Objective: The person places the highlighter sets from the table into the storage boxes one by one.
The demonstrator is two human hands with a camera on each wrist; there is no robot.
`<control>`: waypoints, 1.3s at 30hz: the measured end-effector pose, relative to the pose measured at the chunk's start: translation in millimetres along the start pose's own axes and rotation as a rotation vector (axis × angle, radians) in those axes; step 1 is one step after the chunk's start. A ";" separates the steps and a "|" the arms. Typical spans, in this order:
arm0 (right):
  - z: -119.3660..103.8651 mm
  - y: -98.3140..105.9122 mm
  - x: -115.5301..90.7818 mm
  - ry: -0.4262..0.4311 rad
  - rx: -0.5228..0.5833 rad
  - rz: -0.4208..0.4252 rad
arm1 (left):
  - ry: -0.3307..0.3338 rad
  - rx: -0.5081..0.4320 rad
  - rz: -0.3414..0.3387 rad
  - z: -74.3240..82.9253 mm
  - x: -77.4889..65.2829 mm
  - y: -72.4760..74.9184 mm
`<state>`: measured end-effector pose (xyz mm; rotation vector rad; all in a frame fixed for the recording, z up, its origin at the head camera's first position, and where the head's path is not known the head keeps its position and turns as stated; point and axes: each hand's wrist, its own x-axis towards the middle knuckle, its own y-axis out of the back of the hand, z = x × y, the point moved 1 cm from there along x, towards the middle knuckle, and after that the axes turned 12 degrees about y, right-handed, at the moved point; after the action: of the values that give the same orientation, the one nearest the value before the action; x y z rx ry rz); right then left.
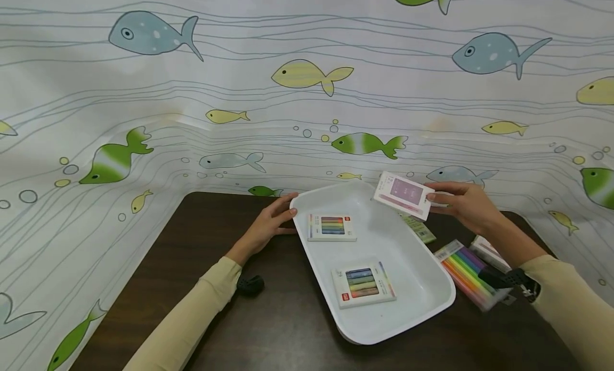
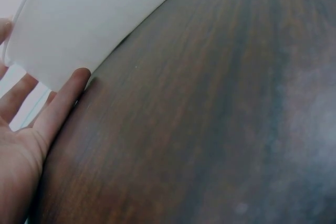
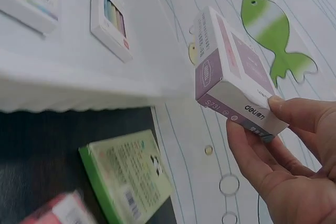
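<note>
My left hand point(image 1: 267, 222) is at the far left corner of a white plastic tray point(image 1: 422, 301). Its fingers are spread and fairly straight against the tray's outer wall point(image 2: 100, 19), the lowest one close to the tabletop. In my right hand point(image 1: 462, 203), a white and purple carton point(image 1: 404, 195) is pinched between thumb and fingers at one end, tilted above the tray's right rim. Inside the tray lie two white boxes with windows showing coloured sticks, one box point(image 1: 332, 228) toward the far left and another box point(image 1: 363, 284) nearer me.
Right of the tray are a green box point(image 1: 419, 230), partly hidden by it, and a clear pack of rainbow-coloured pens or sticks point(image 1: 467, 272). A white box point(image 1: 489, 251) lies partly behind my right forearm. Fish-patterned cloth point(image 1: 307, 110) rises behind the dark wooden table point(image 1: 192, 253).
</note>
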<state>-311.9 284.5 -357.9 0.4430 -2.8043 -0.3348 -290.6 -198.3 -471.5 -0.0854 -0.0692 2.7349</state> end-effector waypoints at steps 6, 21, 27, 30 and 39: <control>-9.1 -16.1 14.4 -0.007 0.032 -0.062 | -0.007 -0.002 0.000 -2.7 1.6 0.4; -6.1 -67.3 34.4 -0.074 -0.008 -0.261 | -0.020 -0.005 -0.040 -2.2 3.8 -5.7; -5.0 -89.9 43.7 -0.108 0.023 -0.300 | -0.021 0.005 -0.033 -0.3 4.9 -5.2; -5.7 -101.0 47.0 -0.120 0.043 -0.306 | -0.026 0.010 -0.029 -0.3 5.1 -4.2; -9.6 -135.8 54.9 -0.141 0.040 -0.345 | -0.025 0.002 -0.022 -2.4 -0.4 0.4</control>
<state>-323.1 138.8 -372.3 0.9512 -2.8674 -0.3946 -290.2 -198.8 -473.9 -0.0499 -0.0736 2.7144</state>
